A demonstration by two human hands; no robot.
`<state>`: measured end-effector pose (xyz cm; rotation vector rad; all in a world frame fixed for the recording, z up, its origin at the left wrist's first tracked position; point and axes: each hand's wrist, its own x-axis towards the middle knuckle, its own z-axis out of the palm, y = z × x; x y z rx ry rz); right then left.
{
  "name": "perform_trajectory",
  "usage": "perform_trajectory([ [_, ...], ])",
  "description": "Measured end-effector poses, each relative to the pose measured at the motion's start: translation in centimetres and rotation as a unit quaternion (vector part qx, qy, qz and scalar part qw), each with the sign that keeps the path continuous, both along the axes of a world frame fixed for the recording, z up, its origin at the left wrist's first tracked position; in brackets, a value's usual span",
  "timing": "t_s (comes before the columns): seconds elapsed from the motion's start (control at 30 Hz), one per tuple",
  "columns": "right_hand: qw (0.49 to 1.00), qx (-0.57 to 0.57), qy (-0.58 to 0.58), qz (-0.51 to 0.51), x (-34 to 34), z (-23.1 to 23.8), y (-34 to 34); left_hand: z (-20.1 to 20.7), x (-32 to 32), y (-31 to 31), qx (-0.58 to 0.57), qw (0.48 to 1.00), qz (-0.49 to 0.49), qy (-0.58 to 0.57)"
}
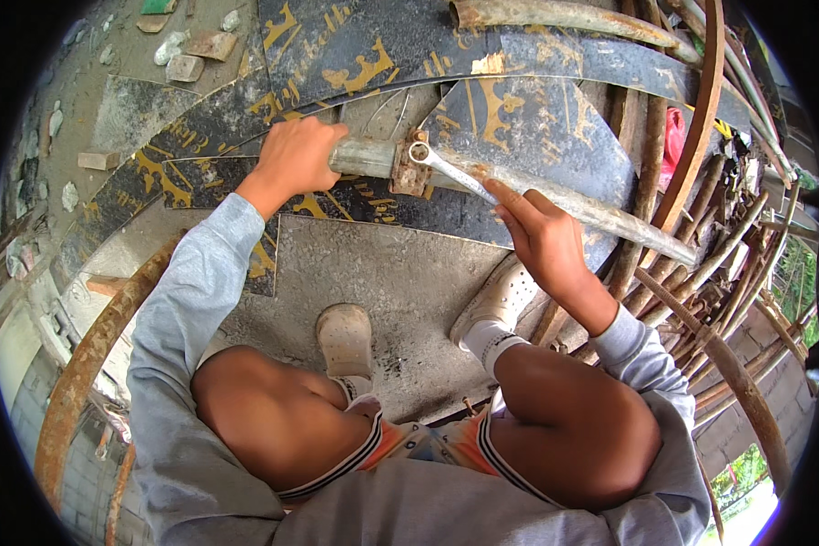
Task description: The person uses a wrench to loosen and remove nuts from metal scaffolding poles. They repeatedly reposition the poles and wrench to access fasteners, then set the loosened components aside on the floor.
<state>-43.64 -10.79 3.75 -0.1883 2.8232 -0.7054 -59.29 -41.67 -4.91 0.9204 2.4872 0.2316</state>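
A long grey metal pipe [601,215] lies slantwise in front of me, its right part running down toward a heap of poles. My left hand [293,156] is wrapped round the pipe near its left end and hides that end. Around the pipe, just right of this hand, sits a rusty clamp [409,173] with a bolt [419,136] on its far side. My right hand [548,244] is closed on the shaft of a silver wrench [455,171]. The wrench's ring end lies over the clamp, close by the bolt; whether it is seated on anything I cannot tell.
Black printed boards [537,118] lie under and beyond the pipe on the concrete floor [382,264]. Rusty poles [701,300] are piled at the right, beside a pink plastic piece [672,141]. A bent rusty pipe [86,355] stands at the left. Wood blocks [211,45] lie far left.
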Motion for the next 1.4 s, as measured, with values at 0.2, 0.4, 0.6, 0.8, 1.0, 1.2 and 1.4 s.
perform_trajectory([
  [0.2, 0.997, 0.041, 0.057, -0.019, 1.4, -2.2, -1.7, -0.7, 0.7, -0.7, 0.012, 1.000, 0.002, -0.001],
  [0.4, 0.990, 0.124, 0.065, 0.031, 0.6, -3.3, -1.5, -0.9, 0.7, -0.8, 0.019, 1.000, 0.001, 0.006],
  [0.6, 0.948, 0.120, 0.177, 0.234, -6.3, -6.1, 4.6, -1.7, 3.1, -1.6, 0.029, 0.999, 0.023, 0.009],
  [0.8, 0.894, 0.151, 0.224, 0.359, -11.9, -6.1, 5.0, -2.3, 3.7, -2.2, 0.015, 0.998, 0.064, -0.011],
  [1.0, 0.930, 0.084, 0.226, 0.277, -14.1, -8.2, 4.3, -3.3, 1.0, -3.6, 0.018, 0.995, 0.089, 0.037],
  [1.2, 0.949, 0.080, 0.198, 0.232, -13.5, -8.4, 4.7, -3.0, -1.1, -2.7, 0.033, 0.996, 0.074, 0.031],
  [1.4, 0.952, 0.097, 0.178, 0.229, -13.4, -8.2, 3.7, -1.9, -0.6, 1.1, 0.080, 0.994, 0.077, 0.016],
])
